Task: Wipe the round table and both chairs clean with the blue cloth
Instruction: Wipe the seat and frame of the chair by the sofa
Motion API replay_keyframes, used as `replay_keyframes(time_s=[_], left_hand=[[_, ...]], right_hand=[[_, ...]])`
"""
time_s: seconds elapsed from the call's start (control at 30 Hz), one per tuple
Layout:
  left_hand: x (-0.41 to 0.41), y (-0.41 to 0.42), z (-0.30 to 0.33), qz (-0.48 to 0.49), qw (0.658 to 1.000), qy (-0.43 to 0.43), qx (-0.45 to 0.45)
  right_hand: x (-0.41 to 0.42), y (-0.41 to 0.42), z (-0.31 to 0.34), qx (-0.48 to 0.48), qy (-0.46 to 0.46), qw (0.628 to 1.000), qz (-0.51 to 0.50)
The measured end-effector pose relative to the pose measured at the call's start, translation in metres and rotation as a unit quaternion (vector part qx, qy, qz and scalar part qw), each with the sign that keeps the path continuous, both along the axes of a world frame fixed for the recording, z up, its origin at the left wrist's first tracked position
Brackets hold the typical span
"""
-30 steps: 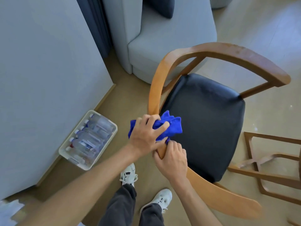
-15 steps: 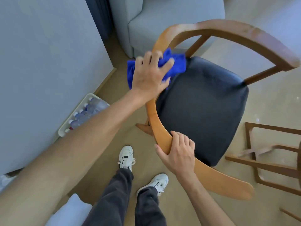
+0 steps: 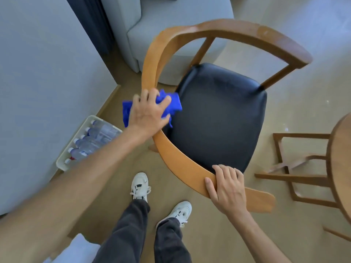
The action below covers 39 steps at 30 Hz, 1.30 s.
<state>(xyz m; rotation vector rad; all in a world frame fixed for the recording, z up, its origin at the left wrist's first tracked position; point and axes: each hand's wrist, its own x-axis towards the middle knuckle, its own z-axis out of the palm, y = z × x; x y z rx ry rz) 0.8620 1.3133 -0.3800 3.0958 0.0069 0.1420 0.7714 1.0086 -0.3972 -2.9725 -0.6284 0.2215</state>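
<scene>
A wooden chair (image 3: 178, 160) with a curved backrest rail and a black seat (image 3: 218, 118) stands in front of me. My left hand (image 3: 148, 112) presses the bunched blue cloth (image 3: 171, 105) against the left side of the rail, fingers spread over it. My right hand (image 3: 226, 186) grips the near right part of the rail, thumb on the outer face. The round wooden table (image 3: 340, 168) shows only as an edge at the far right, with its wooden base frame (image 3: 292, 175) beneath.
A grey sofa (image 3: 152, 25) stands behind the chair. A white tray of water bottles (image 3: 91, 141) lies on the floor by the left wall. My white shoes (image 3: 140, 185) stand just short of the chair. White fabric (image 3: 76, 251) lies at the bottom left.
My left hand slid the cloth up the rail, then back down toward me along its left side. My right hand shifted rightward along the near rail.
</scene>
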Motion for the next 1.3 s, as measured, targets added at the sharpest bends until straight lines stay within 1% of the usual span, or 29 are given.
replay_keyframes(time_s=[0.07, 0.17, 0.27, 0.37, 0.47, 0.5, 0.53, 0.63, 0.7, 0.77, 0.83, 0.93, 1.0, 1.07, 1.13, 1.17, 1.23, 1.3], left_hand=[[0.005, -0.005, 0.0, 0.042, 0.999, 0.009, 0.001], [-0.052, -0.055, -0.01, 0.063, 0.998, 0.002, -0.019], [-0.116, -0.121, -0.015, 0.094, 0.993, -0.014, -0.076], [-0.132, -0.15, -0.016, 0.083, 0.992, -0.044, -0.084], [-0.119, -0.125, -0.015, -0.021, 0.995, -0.06, -0.082], [-0.11, -0.108, -0.015, -0.038, 0.995, -0.057, -0.079], [-0.099, -0.09, -0.013, -0.029, 0.995, -0.053, -0.075], [-0.064, -0.046, -0.007, 0.077, 0.993, -0.044, -0.072], [-0.062, -0.052, -0.008, 0.115, 0.99, -0.042, -0.066], [-0.086, -0.092, -0.012, 0.129, 0.988, -0.05, -0.062], [-0.123, -0.157, -0.016, 0.121, 0.988, -0.047, -0.082], [-0.16, -0.25, -0.012, 0.057, 0.992, -0.023, -0.108], [-0.158, -0.272, -0.007, 0.025, 0.992, -0.005, -0.125], [-0.147, -0.253, -0.004, 0.008, 0.989, -0.024, -0.143], [-0.14, -0.209, -0.004, -0.007, 0.987, -0.041, -0.158], [-0.137, -0.181, -0.005, 0.004, 0.987, -0.054, -0.153], [-0.125, -0.125, -0.007, 0.057, 0.987, -0.082, -0.126], [-0.112, -0.095, -0.008, 0.131, 0.98, -0.086, -0.125]], right_hand=[[-0.001, 0.001, -0.002, 0.015, -0.005, 1.0, -0.004], [-0.008, -0.004, -0.006, 0.038, -0.024, 0.999, -0.005], [-0.009, -0.006, -0.007, 0.046, -0.04, 0.998, -0.006], [-0.011, -0.007, -0.004, 0.053, -0.047, 0.997, -0.01], [-0.012, -0.017, -0.001, 0.057, -0.054, 0.997, -0.008], [-0.011, -0.027, -0.001, 0.045, -0.063, 0.997, -0.015], [-0.009, -0.04, -0.001, 0.028, -0.074, 0.996, -0.029], [-0.005, -0.084, -0.003, -0.008, -0.094, 0.992, -0.089], [-0.004, -0.095, -0.006, -0.004, -0.091, 0.991, -0.098], [-0.005, -0.094, -0.008, 0.01, -0.082, 0.991, -0.101], [-0.007, -0.096, -0.008, 0.024, -0.075, 0.991, -0.109], [-0.013, -0.1, -0.009, 0.041, -0.057, 0.99, -0.125], [-0.013, -0.098, -0.006, 0.054, -0.042, 0.988, -0.139], [-0.011, -0.097, -0.004, 0.059, -0.042, 0.987, -0.141], [-0.007, -0.097, -0.003, 0.06, -0.05, 0.988, -0.137], [-0.007, -0.096, -0.002, 0.062, -0.054, 0.987, -0.135], [-0.006, -0.093, -0.002, 0.067, -0.061, 0.987, -0.136], [-0.005, -0.091, -0.003, 0.073, -0.059, 0.985, -0.146]])
